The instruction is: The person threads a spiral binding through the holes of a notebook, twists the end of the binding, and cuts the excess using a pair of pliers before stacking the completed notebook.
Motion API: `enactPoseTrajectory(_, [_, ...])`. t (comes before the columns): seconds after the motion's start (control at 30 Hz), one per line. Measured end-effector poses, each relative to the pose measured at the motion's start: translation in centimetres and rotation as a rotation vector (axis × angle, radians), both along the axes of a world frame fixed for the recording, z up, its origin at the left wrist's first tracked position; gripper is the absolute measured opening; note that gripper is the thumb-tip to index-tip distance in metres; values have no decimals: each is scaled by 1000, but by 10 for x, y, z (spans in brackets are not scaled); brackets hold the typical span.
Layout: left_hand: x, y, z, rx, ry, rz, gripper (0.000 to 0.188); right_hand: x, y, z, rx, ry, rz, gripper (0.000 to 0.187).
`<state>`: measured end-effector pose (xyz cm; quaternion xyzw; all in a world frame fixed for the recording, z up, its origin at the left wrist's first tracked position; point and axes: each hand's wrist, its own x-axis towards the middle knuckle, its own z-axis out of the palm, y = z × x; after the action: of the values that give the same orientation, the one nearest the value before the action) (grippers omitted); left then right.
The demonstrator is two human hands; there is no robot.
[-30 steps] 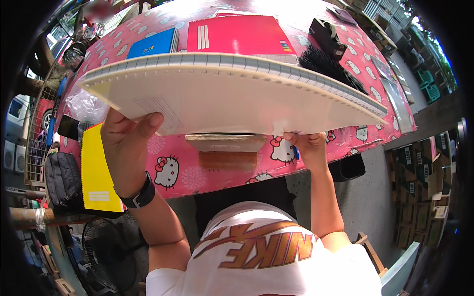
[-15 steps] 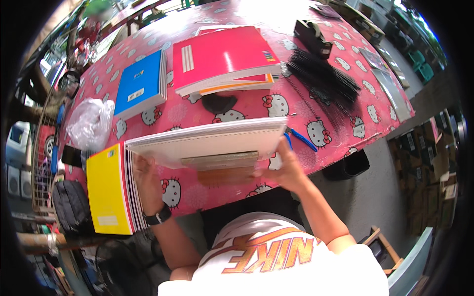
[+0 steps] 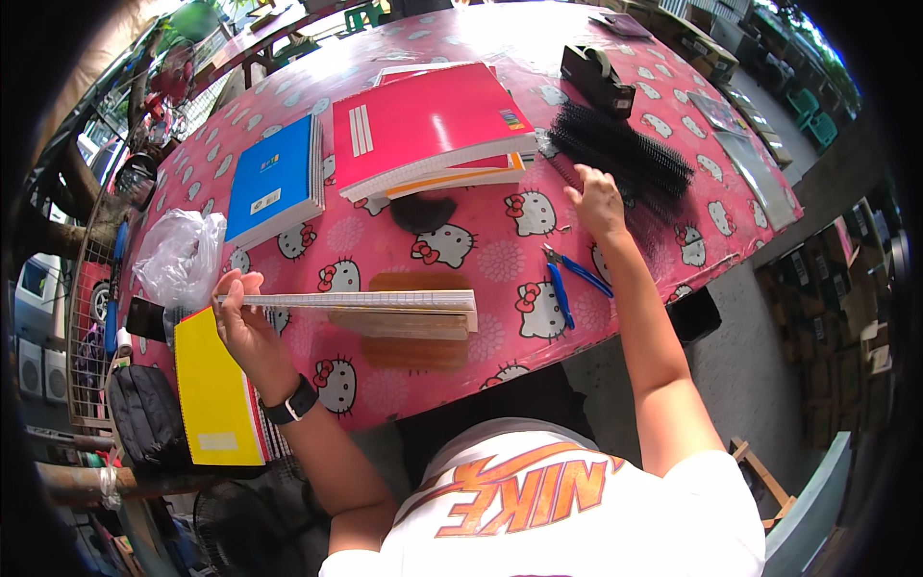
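An unbound stack of notebook pages [image 3: 375, 300] stands on edge, holes along its top. It rests against a wooden block [image 3: 404, 324] on a brown board [image 3: 413, 356]. My left hand [image 3: 252, 332], with a black watch at the wrist, grips the stack's left end between thumb and fingers. My right hand [image 3: 600, 204] is over the near left side of a pile of black spiral binding coils [image 3: 625, 159], fingers partly bent and apart. I see nothing held in it. Blue-handled pliers [image 3: 565, 284] lie nearer me, left of my right forearm.
Pink and red notebooks [image 3: 433, 130] and a blue notebook stack [image 3: 274, 183] lie farther back. A yellow notebook stack [image 3: 216, 394] sits at the left edge, near a plastic bag [image 3: 183, 255] and a black pouch [image 3: 144, 413]. A black tape dispenser [image 3: 596, 82] stands behind the coils.
My right hand has let go of the page stack and moved away to the coils. The stack has been lowered and stands steeper at the block. My left hand stays at its left end.
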<state>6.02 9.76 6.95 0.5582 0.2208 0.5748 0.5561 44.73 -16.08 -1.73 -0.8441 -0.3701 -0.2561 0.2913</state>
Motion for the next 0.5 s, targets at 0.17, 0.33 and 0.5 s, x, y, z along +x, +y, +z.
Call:
enactPoseTrajectory(0.17, [-2,-19,8,294,336,374,42,3,-7,32,-107,420,-135,33])
enactPoseTrajectory(0.33, [38,-120,29,800,534,281,88,-63,-40,112,333,532,22,35])
enactPoseTrajectory(0.5, [62,-140,37,936,810,96,62,-139,-41,132,440,1219,786,33])
